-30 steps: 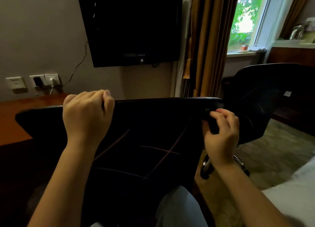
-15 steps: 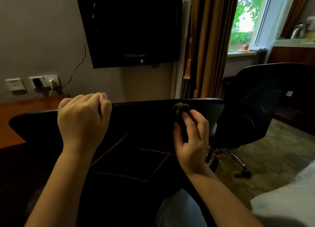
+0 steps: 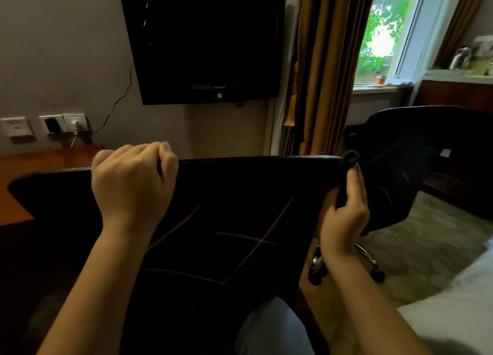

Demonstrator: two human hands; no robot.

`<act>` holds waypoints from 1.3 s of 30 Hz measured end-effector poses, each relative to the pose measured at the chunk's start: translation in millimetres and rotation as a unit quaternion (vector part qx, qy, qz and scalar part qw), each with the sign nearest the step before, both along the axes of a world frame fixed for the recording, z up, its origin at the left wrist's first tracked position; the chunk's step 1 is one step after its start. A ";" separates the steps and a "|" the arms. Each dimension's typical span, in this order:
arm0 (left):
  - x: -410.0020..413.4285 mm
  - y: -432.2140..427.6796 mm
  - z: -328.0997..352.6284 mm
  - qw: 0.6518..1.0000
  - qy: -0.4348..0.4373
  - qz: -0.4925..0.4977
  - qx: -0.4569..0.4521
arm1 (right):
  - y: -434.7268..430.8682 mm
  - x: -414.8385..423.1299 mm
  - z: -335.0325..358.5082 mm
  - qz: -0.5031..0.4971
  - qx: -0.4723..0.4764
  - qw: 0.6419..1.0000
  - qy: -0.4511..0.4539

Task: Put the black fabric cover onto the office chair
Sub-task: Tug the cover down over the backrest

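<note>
The left hand (image 3: 133, 184) is curled tight over the top edge of the black fabric cover (image 3: 240, 221). The cover lies spread between both hands, across the backrest of the office chair (image 3: 266, 158). The right hand (image 3: 344, 221) pinches a bunched corner of the cover at the backrest's right end. Beyond the right hand stands a second chair (image 3: 432, 146), and beyond the left hand is a wall television (image 3: 208, 42).

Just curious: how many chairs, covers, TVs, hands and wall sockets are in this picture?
Office chairs: 2, near chair, far chair
Black fabric cover: 1
Television: 1
Hands: 2, left hand, right hand
Wall socket plates: 3
Total: 9
</note>
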State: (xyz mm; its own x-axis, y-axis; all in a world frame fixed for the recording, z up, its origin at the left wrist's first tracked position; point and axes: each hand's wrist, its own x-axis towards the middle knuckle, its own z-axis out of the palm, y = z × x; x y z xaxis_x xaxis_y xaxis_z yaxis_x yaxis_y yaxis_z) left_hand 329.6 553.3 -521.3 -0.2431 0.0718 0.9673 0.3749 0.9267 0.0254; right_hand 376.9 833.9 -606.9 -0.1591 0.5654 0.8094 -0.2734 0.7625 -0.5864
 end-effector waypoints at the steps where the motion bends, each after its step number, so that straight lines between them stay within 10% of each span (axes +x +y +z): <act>1: -0.3 0.7 0.2 1.000 -0.001 0.002 0.003 | -7.5 -0.7 -0.3 0.010 0.001 1.000 0.007; 12: 1.1 2.5 0.6 1.000 -0.012 -0.001 -0.017 | -39.8 -3.0 -11.3 0.067 0.336 0.939 0.001; 19: 4.5 14.7 14.0 0.995 -0.066 -0.052 -0.062 | 9.6 -11.2 -14.1 0.029 0.008 1.000 -0.009; 31: 28.0 17.8 29.5 0.968 -0.165 -0.175 -0.077 | -82.0 -11.8 7.9 0.101 0.317 0.943 -0.002; 39: 14.6 -58.3 25.4 0.978 -0.168 -0.084 -0.088 | -8.3 -30.6 3.0 0.059 0.056 0.997 -0.006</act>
